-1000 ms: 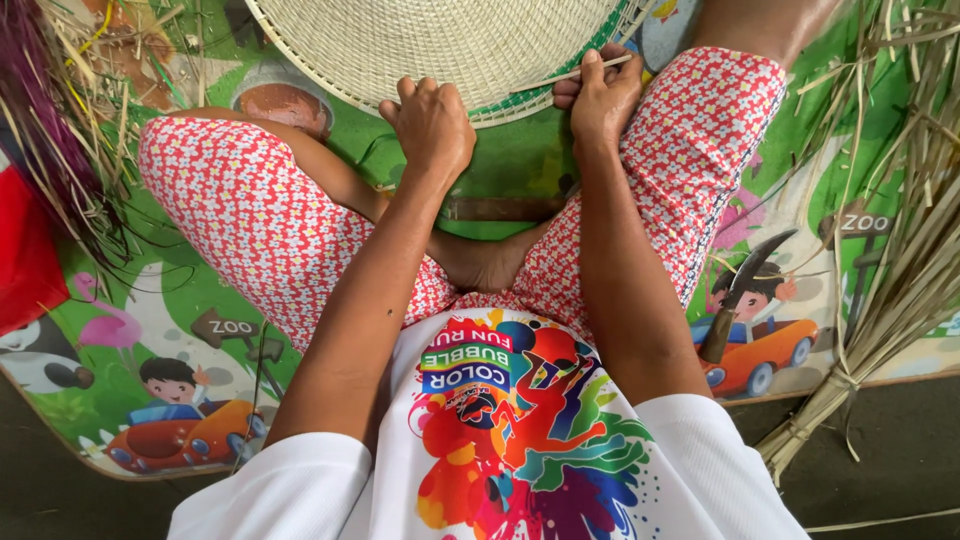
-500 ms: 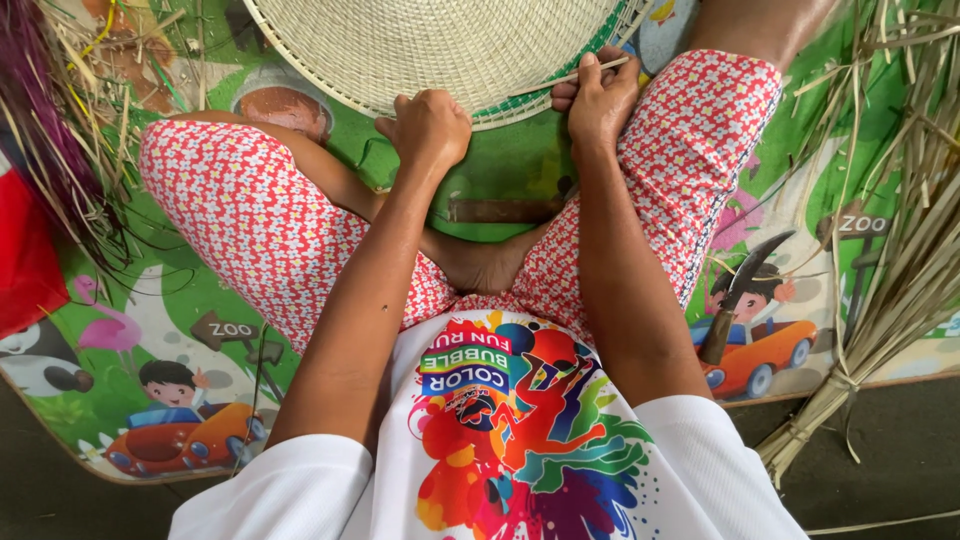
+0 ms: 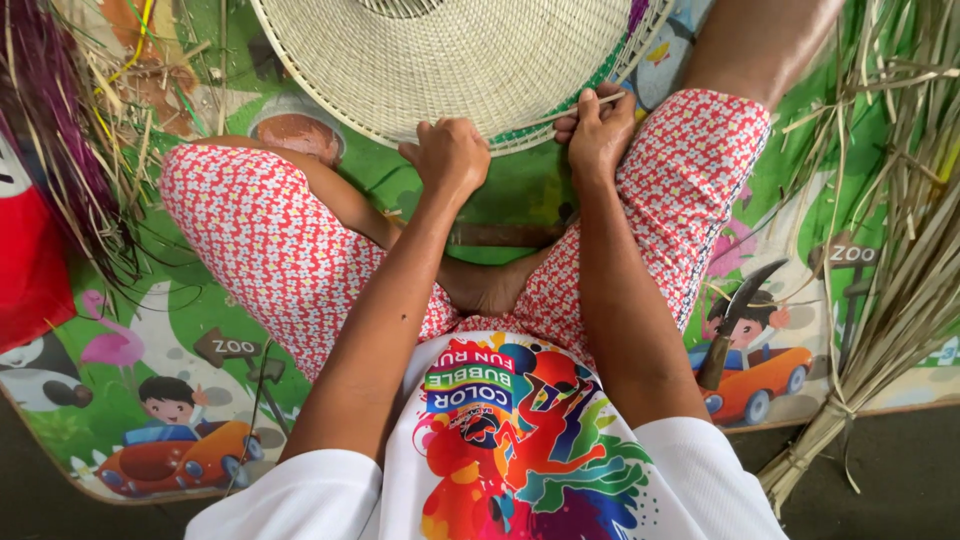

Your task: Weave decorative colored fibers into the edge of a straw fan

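Note:
A large round woven straw mat (image 3: 450,60), pale with a green band near its rim, lies in front of my crossed legs. My left hand (image 3: 450,155) grips its near edge with the fingers curled under. My right hand (image 3: 598,130) pinches a loose pale straw strip (image 3: 585,103) at the rim, just right of the left hand. Both knees in red flowered trousers flank the mat.
A curved knife (image 3: 735,315) with a wooden handle lies on the colourful play mat (image 3: 150,400) by my right thigh. A tied bundle of dry reeds (image 3: 890,250) lies at right. Purple and loose straw (image 3: 60,130) sits at left, beside a red object (image 3: 25,270).
Both hands have shifted slightly along the woven mat's near rim; the right hand keeps working the strip at the edge.

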